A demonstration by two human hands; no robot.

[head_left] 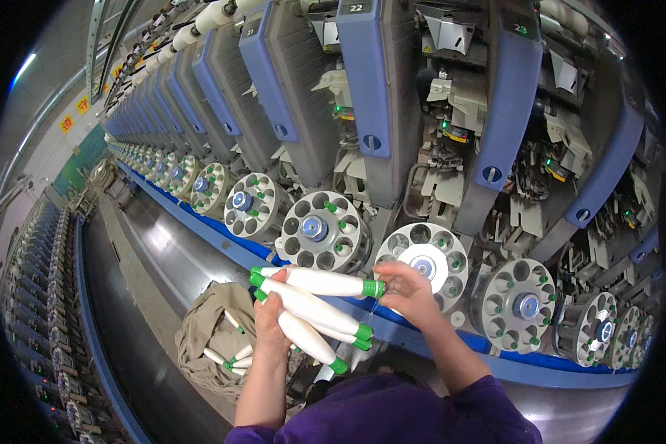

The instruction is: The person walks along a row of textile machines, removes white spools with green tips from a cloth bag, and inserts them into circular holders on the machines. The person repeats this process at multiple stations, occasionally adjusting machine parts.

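My left hand (271, 325) grips a bundle of three white yarn bobbins (311, 309) with green ends, fanned out and pointing down to the right. My right hand (405, 290) pinches the green tip of the topmost bobbin (325, 282), which lies nearly level. A thin thread hangs from that tip. Both hands are held just in front of a round white magazine wheel (425, 255) with several pockets, some showing green bobbin ends.
A long row of blue and grey winding units (377, 89) with round magazines (320, 231) runs away to the upper left above a blue rail (200, 218). A beige cloth bag (218, 337) holding more bobbins sits below my left arm. Another machine row (44, 296) stands at left.
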